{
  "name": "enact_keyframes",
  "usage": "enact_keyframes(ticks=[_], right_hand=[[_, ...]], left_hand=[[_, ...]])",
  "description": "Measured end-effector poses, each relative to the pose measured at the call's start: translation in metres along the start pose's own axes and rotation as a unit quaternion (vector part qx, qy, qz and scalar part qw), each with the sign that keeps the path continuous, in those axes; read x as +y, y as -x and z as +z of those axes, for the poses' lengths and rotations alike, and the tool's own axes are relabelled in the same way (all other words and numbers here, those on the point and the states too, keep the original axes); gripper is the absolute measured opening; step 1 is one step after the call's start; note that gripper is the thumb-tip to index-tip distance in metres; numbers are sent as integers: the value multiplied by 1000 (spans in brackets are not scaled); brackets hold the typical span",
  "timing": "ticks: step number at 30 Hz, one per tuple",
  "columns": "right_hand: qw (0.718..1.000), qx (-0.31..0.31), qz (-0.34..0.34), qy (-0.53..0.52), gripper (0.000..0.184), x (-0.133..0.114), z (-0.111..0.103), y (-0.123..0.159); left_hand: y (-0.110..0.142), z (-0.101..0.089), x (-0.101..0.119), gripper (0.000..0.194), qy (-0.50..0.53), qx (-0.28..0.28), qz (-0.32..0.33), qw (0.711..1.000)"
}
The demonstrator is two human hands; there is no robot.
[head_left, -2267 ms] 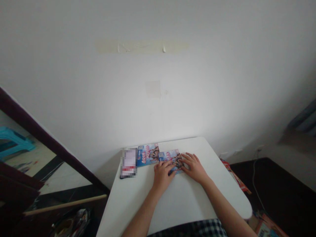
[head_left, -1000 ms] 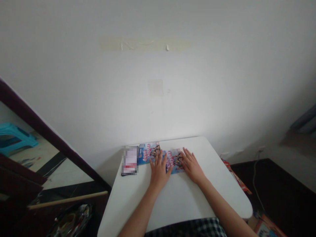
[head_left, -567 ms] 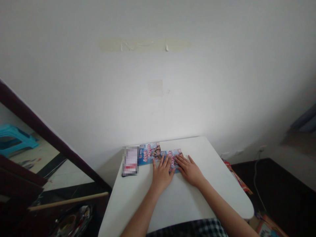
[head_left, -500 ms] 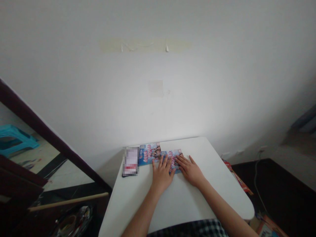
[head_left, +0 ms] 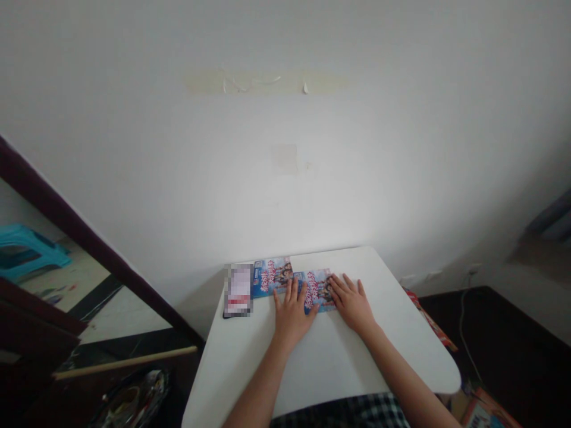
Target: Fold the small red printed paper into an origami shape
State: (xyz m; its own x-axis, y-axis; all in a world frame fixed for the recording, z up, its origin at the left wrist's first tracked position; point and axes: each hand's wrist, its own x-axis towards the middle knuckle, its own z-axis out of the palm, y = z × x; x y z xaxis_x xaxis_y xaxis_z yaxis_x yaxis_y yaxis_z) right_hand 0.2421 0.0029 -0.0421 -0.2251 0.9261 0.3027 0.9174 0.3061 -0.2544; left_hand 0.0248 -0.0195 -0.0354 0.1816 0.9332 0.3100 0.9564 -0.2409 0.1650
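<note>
Two flat hands of yours press on the white table [head_left: 321, 362]: your left hand [head_left: 292, 314] and right hand [head_left: 353, 304] lie open, fingers spread, on a blue printed card [head_left: 317, 288] near the far edge. Beyond it a second card [head_left: 273, 277] lies beside a phone [head_left: 238, 290] at the far left corner. Their printing is too small to read.
</note>
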Motion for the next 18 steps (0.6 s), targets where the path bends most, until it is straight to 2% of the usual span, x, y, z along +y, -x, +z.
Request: enact_keyframes(ticks=[8, 10, 14, 18], right_hand=[[1000, -3, -9, -23, 58, -2, -8, -1], [999, -10, -20, -49, 61, 0, -12, -1], [990, -35, -50, -127, 53, 7, -20, -1], [985, -84, -70, -135, 54, 8, -30, -1]], left_hand=[[-2, -14, -2, 68, 32, 23, 18, 999], [-3, -21, -7, 67, 53, 17, 45, 997], [-3, -34, -18, 60, 84, -35, 89, 992], [-3, -44, -23, 62, 92, -87, 92, 988]])
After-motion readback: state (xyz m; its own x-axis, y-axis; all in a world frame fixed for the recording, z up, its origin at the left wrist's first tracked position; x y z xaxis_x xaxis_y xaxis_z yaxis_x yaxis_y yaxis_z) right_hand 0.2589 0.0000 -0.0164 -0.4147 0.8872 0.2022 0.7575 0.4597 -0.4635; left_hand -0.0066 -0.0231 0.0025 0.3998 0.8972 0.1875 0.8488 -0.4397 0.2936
